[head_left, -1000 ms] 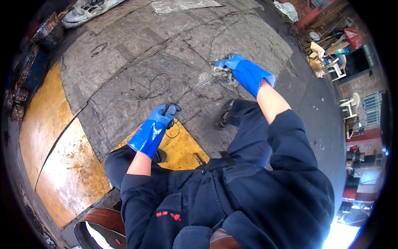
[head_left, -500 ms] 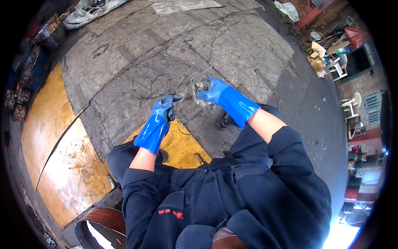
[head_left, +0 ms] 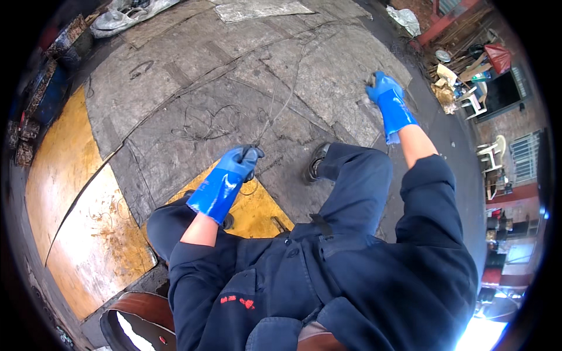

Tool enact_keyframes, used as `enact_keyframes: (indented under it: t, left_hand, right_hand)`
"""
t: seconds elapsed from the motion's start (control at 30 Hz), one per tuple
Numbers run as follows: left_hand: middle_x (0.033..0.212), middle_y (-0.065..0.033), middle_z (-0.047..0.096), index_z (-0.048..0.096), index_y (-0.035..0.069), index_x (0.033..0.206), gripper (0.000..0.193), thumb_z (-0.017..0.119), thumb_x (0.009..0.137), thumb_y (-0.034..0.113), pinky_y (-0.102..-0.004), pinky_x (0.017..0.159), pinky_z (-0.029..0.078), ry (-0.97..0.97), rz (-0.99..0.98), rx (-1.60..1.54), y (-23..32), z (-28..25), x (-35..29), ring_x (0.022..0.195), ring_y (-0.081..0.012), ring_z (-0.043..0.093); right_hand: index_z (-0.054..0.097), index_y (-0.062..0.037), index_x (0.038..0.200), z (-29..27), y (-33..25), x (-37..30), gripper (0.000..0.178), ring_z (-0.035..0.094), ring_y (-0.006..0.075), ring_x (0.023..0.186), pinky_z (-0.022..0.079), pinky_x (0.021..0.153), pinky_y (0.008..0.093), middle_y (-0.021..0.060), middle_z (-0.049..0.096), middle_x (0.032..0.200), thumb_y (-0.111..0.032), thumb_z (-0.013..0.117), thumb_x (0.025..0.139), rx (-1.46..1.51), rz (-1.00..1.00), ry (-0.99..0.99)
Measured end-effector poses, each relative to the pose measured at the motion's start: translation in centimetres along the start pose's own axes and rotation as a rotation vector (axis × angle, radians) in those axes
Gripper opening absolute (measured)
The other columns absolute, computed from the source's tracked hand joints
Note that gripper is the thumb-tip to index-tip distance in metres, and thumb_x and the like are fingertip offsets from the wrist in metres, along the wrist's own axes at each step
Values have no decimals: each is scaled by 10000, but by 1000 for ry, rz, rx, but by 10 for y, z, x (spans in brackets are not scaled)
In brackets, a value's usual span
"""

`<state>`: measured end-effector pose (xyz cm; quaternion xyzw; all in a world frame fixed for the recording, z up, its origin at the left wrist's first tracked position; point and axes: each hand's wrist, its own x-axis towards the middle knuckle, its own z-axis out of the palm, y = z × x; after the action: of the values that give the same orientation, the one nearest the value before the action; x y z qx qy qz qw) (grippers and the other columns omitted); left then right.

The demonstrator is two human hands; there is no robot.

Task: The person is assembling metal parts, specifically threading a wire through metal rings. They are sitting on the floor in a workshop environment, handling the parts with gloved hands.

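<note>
Out swung the right hand (head_left: 384, 85), curled but too blurred to tell any grip, well apart from the left hand (head_left: 243, 159), which stayed closed on the cord (head_left: 285, 105) running ahead of it, seemingly left to steady that alone.

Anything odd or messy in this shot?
Yes, two things. A loose tangle of dark cord lies on the grey mat ahead of the left hand, looped untidily rather than coiled. And the yellow board on the left has brown stains across its surface.
</note>
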<state>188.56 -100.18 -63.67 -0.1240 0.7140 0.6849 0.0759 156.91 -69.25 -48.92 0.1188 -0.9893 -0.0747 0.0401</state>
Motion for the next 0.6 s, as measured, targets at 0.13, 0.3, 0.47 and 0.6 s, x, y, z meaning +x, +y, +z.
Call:
enact_keyframes:
  t: [0.13,0.3,0.47,0.6]
  left_hand:
    - [682,16,536,698,53,1064,361,565,994,382,-274,527,423,24,33,148,-25,-1,16,572,-98,524]
    - [675,-19,543,689,65,999,303,572,980,344,-293,545,431,43,48,260,-6,6,12,581,-115,535]
    - [691,-72,532,605,36,836,273,586,949,284,-340,577,427,-5,105,404,5,-1,10,610,-158,540]
    - [787,-113,581,656,34,920,293,582,955,315,-373,646,457,0,220,431,-1,-4,6,696,-219,588]
  right_hand:
    - [616,-119,1282,-15,-61,-23,561,662,323,1093,532,924,407,174,667,1203,-372,758,801,513,-364,24]
    - [647,-163,1214,2,-174,-82,496,667,332,1002,560,811,420,112,688,1113,-278,763,745,456,-1044,-289]
    - [669,-170,1123,35,-218,-119,443,653,357,975,543,789,454,104,690,1039,-233,772,697,8,-1274,-258]
    - [658,-180,1095,40,-226,-114,438,653,354,963,532,767,473,115,690,986,-269,774,682,-162,-1192,-488]
